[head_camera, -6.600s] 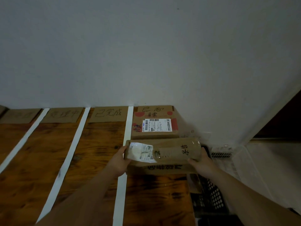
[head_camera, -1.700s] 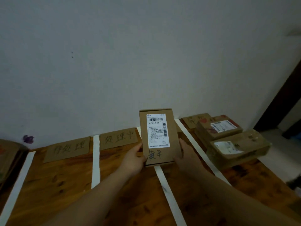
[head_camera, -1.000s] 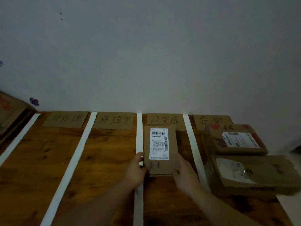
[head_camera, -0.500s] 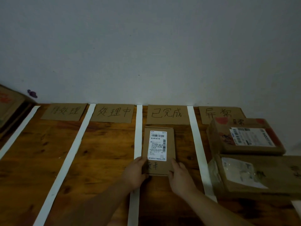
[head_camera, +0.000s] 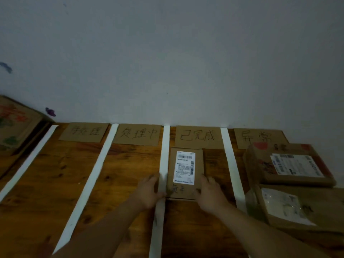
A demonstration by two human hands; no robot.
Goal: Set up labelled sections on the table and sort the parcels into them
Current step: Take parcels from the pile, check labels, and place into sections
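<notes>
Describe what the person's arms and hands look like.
The left hand and right hand are bare, no gloves; no rings or watch show in the dim light. The left forearm and right forearm are bare too, no sleeve in view.

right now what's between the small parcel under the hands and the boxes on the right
A white tape strip with bare table on both sides, seen in the head view.
</notes>
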